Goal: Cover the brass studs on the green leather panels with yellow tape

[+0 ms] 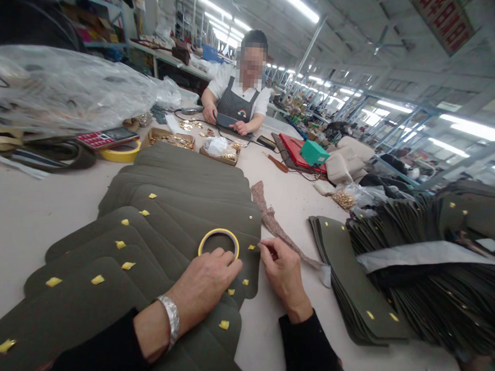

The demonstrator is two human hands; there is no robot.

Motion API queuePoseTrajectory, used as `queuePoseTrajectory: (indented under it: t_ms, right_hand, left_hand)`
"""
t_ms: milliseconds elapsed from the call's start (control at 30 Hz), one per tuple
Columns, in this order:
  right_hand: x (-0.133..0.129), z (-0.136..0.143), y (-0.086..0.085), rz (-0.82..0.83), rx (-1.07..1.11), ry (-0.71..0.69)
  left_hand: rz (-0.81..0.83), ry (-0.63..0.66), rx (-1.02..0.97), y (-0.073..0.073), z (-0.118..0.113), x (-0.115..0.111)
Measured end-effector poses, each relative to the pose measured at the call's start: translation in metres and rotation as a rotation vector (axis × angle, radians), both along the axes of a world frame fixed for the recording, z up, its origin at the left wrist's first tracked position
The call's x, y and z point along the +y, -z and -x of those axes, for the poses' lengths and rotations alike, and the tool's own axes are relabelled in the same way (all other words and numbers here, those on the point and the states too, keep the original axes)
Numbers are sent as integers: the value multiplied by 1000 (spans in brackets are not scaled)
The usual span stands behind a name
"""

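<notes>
Two bare hands work over overlapping dark green pieces (179, 215) on the table (272, 353) in the head view. The left hand (209, 277) is curled over the near edge of a yellow roll of tape (219, 231), gripping it on top of the pieces. The right hand (283, 270) has thumb and forefinger pinched together at the pieces' right edge, just beside a small yellow tab (251, 246); whether anything is between the fingertips, I cannot tell. A brown strip (281, 226) lies beyond that hand, and a green stack (351, 268) stands farther right. Across the table, a person (241, 99) sits behind small boxes (171, 140) of gold-coloured parts.
</notes>
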State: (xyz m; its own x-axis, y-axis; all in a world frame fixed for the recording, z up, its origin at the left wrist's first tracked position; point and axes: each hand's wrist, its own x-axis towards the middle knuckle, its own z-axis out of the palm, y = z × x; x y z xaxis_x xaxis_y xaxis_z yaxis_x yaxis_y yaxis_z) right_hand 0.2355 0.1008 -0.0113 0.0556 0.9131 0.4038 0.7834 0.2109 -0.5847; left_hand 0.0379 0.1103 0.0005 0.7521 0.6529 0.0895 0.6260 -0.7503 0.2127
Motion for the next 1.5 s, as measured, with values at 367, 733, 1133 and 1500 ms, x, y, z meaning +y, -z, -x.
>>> queuePoseTrajectory:
  t_ms: [367,733,1133,1500]
  right_hand:
    - [15,17,7,164,-265,64]
    - [-4,5,-12,490,48,-200]
    - [-11,28,-18,-74,158,-341]
    - [-10,33,-11,-320,-87,-304]
  left_hand:
    - [-135,-47,28,0,8,11]
    - [-158,-6,-130,-7,18,21]
    - [-157,73,-464,4,17,20]
    - [2,12,-327,-7,15,14]
